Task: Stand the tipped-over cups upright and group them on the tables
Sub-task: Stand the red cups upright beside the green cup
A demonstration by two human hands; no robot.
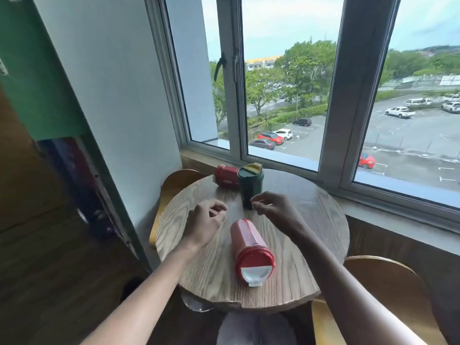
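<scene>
Wood-grain round table [311, 220] by the window [286, 83] (both hands' grips loosely curled, empty).

Standing beyond the window [286, 78], green trees [306, 68]; sitting parked on the grey lot [410, 138], red, white and dark cars [271, 138]; curving beside the wall, a wooden chair back [174, 185]; another [388, 282] showing at lower right.
</scene>
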